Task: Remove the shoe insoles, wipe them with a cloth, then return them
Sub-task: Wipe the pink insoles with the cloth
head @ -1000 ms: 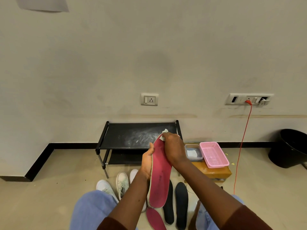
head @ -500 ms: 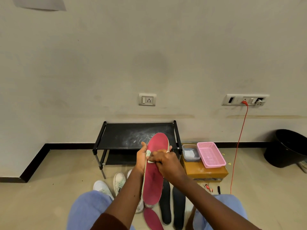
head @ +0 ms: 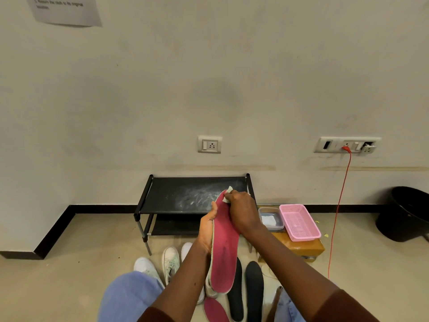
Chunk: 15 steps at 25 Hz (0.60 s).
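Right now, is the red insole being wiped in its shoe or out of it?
Out. The left hand holds the red insole in the air while the right hand presses the cloth against its top end.

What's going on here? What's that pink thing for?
Someone is cleaning shoe insoles. Their left hand grips a pink insole and holds it up on end. Their right hand presses a small pale cloth against its top end. On the floor below lie a second pink insole and two black insoles, next to white shoes. None of those insoles is back in a shoe yet.
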{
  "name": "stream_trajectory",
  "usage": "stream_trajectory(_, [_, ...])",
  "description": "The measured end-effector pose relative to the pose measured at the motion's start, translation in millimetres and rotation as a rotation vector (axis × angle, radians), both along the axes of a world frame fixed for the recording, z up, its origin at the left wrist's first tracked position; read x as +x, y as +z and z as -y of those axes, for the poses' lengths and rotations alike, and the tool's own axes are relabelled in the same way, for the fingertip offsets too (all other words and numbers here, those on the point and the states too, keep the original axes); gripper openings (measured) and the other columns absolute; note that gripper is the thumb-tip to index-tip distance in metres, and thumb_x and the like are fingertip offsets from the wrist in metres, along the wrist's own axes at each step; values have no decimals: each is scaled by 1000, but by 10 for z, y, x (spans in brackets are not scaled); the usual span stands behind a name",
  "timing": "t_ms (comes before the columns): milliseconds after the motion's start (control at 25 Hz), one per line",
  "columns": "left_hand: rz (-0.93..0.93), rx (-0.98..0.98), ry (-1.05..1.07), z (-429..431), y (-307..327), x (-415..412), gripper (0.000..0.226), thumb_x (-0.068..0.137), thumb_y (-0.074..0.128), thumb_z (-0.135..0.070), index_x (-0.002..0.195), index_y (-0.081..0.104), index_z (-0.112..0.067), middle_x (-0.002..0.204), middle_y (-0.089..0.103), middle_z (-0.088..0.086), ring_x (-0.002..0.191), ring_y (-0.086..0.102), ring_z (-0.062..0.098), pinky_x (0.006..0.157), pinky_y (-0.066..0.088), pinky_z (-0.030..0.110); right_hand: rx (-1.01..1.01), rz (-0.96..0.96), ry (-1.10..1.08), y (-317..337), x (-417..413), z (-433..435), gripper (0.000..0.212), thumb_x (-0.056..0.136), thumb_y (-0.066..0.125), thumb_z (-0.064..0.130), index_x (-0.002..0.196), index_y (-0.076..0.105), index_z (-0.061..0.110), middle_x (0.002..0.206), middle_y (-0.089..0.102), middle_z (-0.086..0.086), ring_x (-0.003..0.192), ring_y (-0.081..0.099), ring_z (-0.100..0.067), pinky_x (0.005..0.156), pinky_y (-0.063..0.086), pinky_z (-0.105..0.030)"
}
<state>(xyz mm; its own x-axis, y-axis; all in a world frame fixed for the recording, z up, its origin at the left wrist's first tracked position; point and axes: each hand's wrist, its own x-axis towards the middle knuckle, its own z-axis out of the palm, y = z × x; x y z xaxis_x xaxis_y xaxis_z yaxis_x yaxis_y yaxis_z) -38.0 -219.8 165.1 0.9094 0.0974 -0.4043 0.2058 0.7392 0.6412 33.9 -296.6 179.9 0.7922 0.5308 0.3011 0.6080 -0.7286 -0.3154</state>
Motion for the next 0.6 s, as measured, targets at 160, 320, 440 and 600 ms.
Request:
stream_trajectory(160, [-25,-43,47,-24,-34,3,55,101,20,-43,94,58,-4,63,69,11,57,69,20,52,57,26,136,-125,106,18,-276,40,26,93,47,6,103,70,9,97,71,-10,84,67,-19,78,53,-27])
stream_trajectory(320, [7,-186,30,-52,-81,28,78,96,19,-56,84,70,3,74,70,19,66,71,26,56,58,31,223,-211,178,-8,-562,117,30,86,49,-4,100,72,9,97,72,-7,87,67,-17,84,50,-22])
stream_trajectory(440, [1,-230,-26,-60,-73,18,90,90,20,-65,85,73,8,87,70,24,74,72,29,59,59,34,357,-134,262,-33,-685,151,31,71,52,-11,83,75,6,83,74,-5,78,67,-15,81,44,-10])
stream_trajectory(600, [-50,-109,-28,-37,-100,29,83,97,19,-51,61,72,2,60,67,14,53,68,20,46,54,24,337,-120,308,-127,-627,154,25,71,55,-9,78,75,4,77,73,-7,73,68,-18,74,50,-19])
